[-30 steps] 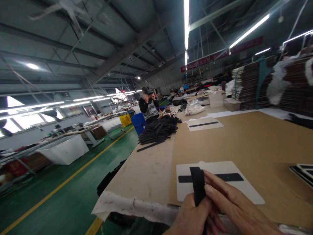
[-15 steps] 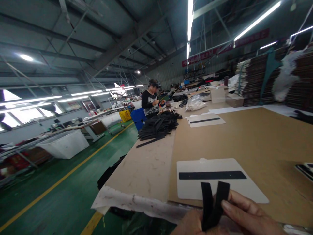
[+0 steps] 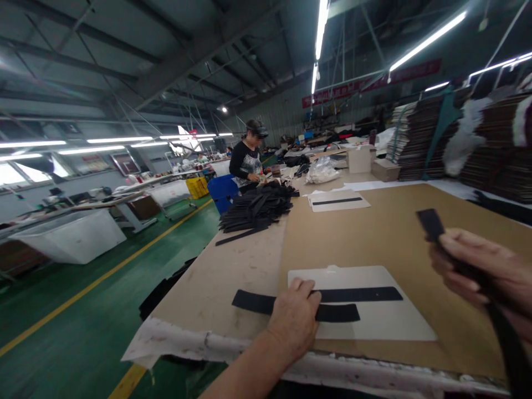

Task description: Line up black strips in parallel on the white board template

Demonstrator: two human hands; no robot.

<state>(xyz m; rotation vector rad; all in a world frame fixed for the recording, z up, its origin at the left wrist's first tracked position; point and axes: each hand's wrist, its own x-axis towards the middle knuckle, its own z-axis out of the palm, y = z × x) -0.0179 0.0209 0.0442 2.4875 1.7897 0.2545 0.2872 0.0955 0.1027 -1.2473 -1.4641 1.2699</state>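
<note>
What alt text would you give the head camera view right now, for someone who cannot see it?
The left hand presses a black strip flat across a white template card on a brown worktable, while the right hand grips a second black strip in the air. Farther along, another person stands by a pile of black strips.

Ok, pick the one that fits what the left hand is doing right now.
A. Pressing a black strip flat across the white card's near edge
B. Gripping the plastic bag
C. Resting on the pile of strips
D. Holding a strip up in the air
A: the left hand lies on a black strip flat across the white card; the right hand holds another strip raised.
</note>
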